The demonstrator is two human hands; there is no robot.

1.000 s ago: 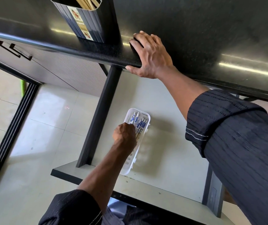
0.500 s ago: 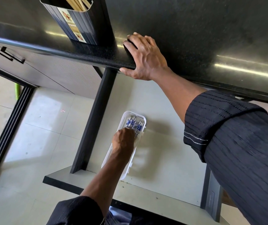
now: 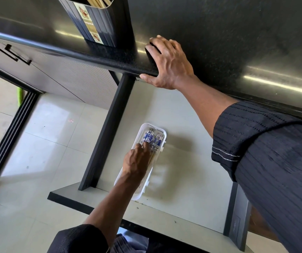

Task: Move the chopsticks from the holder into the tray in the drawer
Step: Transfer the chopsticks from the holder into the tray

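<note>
A dark ribbed holder (image 3: 99, 24) stands on the black countertop (image 3: 237, 33), with pale wooden chopsticks (image 3: 97, 0) poking out of its top. Below, an open drawer (image 3: 183, 179) contains a white slotted tray (image 3: 141, 194). Several chopsticks (image 3: 154, 138) with blue-and-white patterned ends lie in the tray. My left hand (image 3: 135, 161) reaches down into the tray, fingers bunched on the chopsticks just behind their patterned ends; its palm hides the shafts. My right hand (image 3: 170, 68) rests flat on the countertop's edge, thumb hooked over the rim, holding nothing.
The drawer's dark side rail (image 3: 108, 134) runs just left of the tray, and its front edge (image 3: 91, 203) is near my body. Cabinet doors with black handles (image 3: 11, 53) sit to the left, above a pale tiled floor (image 3: 46, 143).
My left hand has sunk lower into the tray and slid toward the chopsticks' patterned ends, its fist loosening into extended fingers. The right hand has stayed on the counter edge.
</note>
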